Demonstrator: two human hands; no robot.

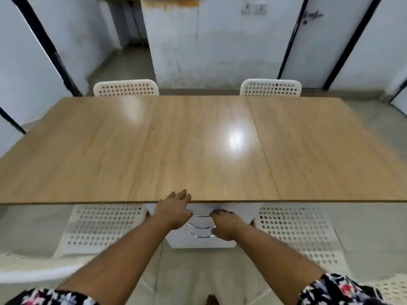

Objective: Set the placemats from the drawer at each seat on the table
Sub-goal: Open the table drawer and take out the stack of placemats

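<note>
A white drawer unit (204,242) with curved chrome handles (201,215) stands under the near edge of the wooden table (198,146). My left hand (174,211) rests at the table's front edge, fingers spread, thumb by the top handle. My right hand (226,225) curls its fingers on the right end of the chrome handles. The drawers look closed. No placemats are in view; the tabletop is bare.
Four white perforated plastic chairs surround the table: two at the far side (126,88) (271,87), two pushed under the near side (99,230) (301,230). Another white chair edge (33,271) is at my lower left. White walls and doors stand behind.
</note>
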